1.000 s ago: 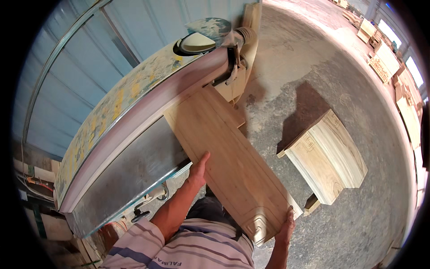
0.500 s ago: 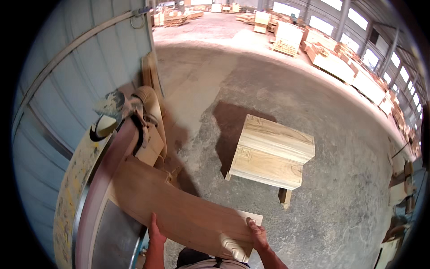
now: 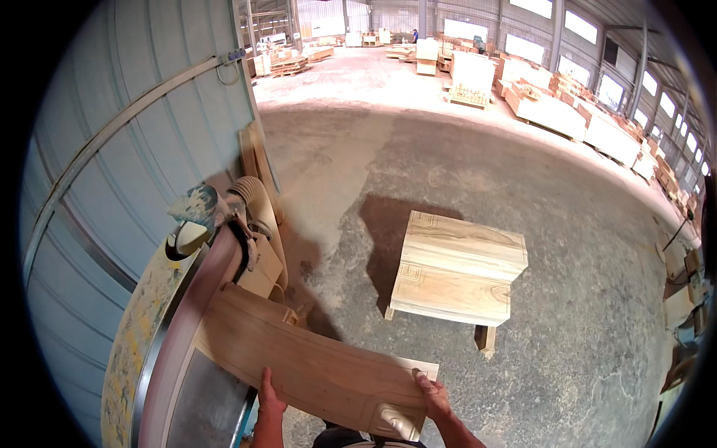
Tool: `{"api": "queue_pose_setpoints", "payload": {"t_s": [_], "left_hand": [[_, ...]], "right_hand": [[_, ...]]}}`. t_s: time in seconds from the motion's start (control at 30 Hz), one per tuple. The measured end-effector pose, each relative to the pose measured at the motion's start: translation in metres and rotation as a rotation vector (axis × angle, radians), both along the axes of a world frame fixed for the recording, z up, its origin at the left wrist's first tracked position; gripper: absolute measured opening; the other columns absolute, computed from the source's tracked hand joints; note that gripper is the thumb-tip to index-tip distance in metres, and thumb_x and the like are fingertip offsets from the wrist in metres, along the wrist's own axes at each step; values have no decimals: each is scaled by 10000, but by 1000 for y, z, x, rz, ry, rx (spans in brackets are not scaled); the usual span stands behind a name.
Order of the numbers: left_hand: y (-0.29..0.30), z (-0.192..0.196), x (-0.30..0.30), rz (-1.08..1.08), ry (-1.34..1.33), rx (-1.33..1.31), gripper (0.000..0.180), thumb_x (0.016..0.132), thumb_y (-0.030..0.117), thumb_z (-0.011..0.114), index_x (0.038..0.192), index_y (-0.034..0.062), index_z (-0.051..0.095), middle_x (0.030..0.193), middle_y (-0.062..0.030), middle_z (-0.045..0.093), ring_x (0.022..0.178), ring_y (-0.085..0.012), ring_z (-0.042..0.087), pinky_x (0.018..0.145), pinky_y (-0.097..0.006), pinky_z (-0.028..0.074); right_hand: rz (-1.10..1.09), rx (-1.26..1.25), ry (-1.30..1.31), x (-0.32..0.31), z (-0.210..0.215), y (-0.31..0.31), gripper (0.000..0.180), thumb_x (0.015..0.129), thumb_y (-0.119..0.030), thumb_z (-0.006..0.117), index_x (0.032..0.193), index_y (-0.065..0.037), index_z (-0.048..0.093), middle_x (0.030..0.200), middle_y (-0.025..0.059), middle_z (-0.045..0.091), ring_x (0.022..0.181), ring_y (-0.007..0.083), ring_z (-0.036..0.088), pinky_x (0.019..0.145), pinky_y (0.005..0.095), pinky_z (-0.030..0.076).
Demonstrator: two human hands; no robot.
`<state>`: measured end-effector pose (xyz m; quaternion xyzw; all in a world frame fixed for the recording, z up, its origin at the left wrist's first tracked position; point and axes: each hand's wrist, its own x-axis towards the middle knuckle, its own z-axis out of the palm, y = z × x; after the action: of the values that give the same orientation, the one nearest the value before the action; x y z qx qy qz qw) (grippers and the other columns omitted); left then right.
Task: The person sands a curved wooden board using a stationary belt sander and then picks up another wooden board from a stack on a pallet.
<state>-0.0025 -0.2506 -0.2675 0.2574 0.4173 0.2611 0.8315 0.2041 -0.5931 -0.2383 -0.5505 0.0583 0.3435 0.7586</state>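
A long wooden board (image 3: 314,366) with carved line patterns lies across in front of me, its left end up against the reddish belt (image 3: 187,317) of a belt sander. The board's left part rests over the sander's grey metal table (image 3: 205,399). On its near edge my left hand (image 3: 271,396) grips it, thumb on top and fingers mostly hidden beneath. Around the right end is my right hand (image 3: 435,396), thumb on the upper face. The underside of the board is out of sight.
A low wooden stand (image 3: 485,340) carries two carved boards (image 3: 455,287) on the concrete floor ahead. Behind the sander are a ribbed hose (image 3: 258,201) and a blue-grey metal wall (image 3: 134,149). Pallets and stacked wood (image 3: 470,75) line the far side of the hall.
The view has tilted up slightly, so the sander, stand and floor sit lower in the picture. Both hands keep their hold on the board, whose end stays at the belt.
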Motion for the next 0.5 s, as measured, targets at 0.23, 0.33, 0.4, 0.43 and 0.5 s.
{"api": "queue_pose_setpoints", "payload": {"t_s": [0.23, 0.33, 0.4, 0.43, 0.5], "left_hand": [[-24, -7, 5, 9, 33, 37, 700, 795, 511, 616, 1306, 81, 406, 1264, -74, 504, 1116, -276, 498, 905, -416, 428], [-68, 9, 2, -9, 105, -76, 663, 782, 515, 628, 1265, 97, 449, 1222, -61, 539, 1086, -272, 518, 865, -421, 449], [-98, 18, 4, -107, 108, -177, 640, 779, 509, 635, 1245, 104, 466, 1203, -56, 550, 1077, -270, 521, 848, -421, 457], [-102, 16, 3, -135, 97, -207, 644, 779, 515, 630, 1249, 107, 463, 1217, -58, 541, 1098, -269, 508, 871, -428, 447], [-103, 13, -4, -181, 84, -253, 652, 779, 527, 621, 1257, 115, 456, 1244, -60, 523, 1140, -267, 482, 916, -442, 427]], "right_hand": [[53, -149, -148, 16, -45, -29, 415, 877, -342, 586, 1090, 14, 591, 1022, 48, 613, 938, 136, 563, 850, 280, 451], [37, -98, -164, 29, -18, -52, 300, 863, -342, 584, 799, -51, 621, 759, -56, 518, 685, 55, 417, 635, 228, 369], [5, -118, -245, 35, 2, -77, 329, 866, -361, 574, 860, -38, 630, 796, -37, 546, 725, 76, 458, 682, 246, 394], [-10, -200, -225, 38, 7, -90, 355, 870, -377, 564, 902, -31, 638, 822, -22, 568, 759, 91, 491, 713, 263, 414], [4, -322, -222, 45, 11, -107, 385, 895, -385, 523, 991, -30, 636, 890, 8, 597, 850, 108, 524, 768, 281, 432]]}}
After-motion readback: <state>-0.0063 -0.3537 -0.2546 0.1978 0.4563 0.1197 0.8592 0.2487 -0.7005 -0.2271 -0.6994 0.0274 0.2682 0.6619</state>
